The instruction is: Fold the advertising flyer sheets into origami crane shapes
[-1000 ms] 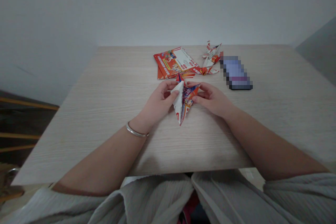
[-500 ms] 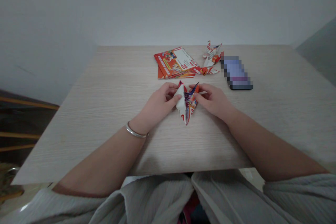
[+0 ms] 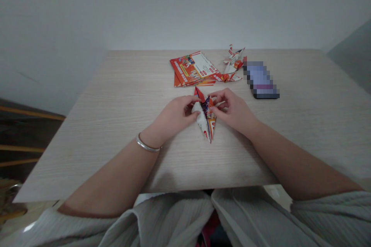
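Clock centred on the piece in hand. Bench point(image 3: 110, 123): pale, fine wood grain running crosswise, smooth, straight front edge. Wall point(image 3: 185, 7) beyond it at twelve: plain, matt, grey-white. Sleeves point(image 3: 327, 216) along the near edge: soft grey cloth, ribbed and crinkled. Silver bracelet point(image 3: 147, 145) at eight, a thin shiny band round the left wrist.

At twelve, leaning to eleven, we note a stack of leaflets point(image 3: 193, 70): flat printed paper, red-orange with white panels, corners fanned. At one, crumpled-looking folded figures point(image 3: 231, 65), sharp points, white and red. At two, a dark-edged slab with a blocky, pixelated face point(image 3: 261, 80), lying flat.

The folded paper point(image 3: 203, 124) sits between both hands, over the middle of the bench. Narrow, creased, pointed: a red tip towards eleven, a long point towards six. Left flap mostly white; right flap orange and multicoloured; dark blue-violet print in the fold. From above, we can't be sure whether its underside touches the bench.

Left hand point(image 3: 177, 115), at nine: thumb and fingers pinching the white flap. Right hand point(image 3: 235, 109), at three: thumb and forefinger pinching the printed flap, other fingers curled.
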Demonstrator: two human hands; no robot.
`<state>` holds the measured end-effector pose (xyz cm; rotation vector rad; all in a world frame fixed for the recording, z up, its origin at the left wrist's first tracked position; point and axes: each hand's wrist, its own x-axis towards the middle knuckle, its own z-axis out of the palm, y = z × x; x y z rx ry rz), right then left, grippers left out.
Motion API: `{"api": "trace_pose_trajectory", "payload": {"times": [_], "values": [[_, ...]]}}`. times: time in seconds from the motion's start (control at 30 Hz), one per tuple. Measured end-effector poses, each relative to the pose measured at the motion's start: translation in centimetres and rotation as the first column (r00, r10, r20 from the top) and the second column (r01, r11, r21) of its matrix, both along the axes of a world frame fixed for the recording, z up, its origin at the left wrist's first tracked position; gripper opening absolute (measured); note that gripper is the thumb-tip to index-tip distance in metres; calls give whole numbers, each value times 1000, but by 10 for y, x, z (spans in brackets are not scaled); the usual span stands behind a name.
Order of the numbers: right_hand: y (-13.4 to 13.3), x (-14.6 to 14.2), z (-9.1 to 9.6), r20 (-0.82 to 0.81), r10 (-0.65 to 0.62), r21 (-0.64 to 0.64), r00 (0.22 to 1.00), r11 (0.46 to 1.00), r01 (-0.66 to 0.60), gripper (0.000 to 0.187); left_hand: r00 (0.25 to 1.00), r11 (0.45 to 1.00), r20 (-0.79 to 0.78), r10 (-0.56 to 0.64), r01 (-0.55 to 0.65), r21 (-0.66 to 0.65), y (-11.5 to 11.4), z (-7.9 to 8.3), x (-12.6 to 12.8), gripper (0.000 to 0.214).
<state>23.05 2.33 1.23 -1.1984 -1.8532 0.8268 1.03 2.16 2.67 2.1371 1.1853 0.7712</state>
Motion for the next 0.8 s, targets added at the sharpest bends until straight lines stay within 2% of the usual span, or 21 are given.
{"api": "trace_pose_trajectory", "payload": {"times": [0.1, 0.23, 0.4, 0.6, 0.73, 0.8], "values": [[0, 1, 3, 41, 31, 76, 999, 997, -34, 20, 1000, 999, -28, -10, 11, 34, 1, -1, -1, 33], [1, 5, 2, 77, 29, 108, 997, 994, -37, 17, 999, 999, -43, -25, 25, 21, 2, -2, -2, 29], [6, 13, -4, 49, -51, 102, 997, 994, 46, 8, 996, 1000, 84, -18, 20, -21, 3, -4, -3, 27], [7, 16, -3, 124, 24, 191, 992, 980, -47, 15, 998, 999, 53, -36, 35, 11, 4, -6, -4, 21], [6, 13, -4, 120, -3, 148, 993, 989, -15, 4, 995, 999, 91, -45, 44, 14, 3, -4, -3, 18], [6, 10, -5, 94, -59, 106, 994, 993, 49, 11, 996, 999, 85, -29, 28, 17, 2, -5, -1, 17]]}}
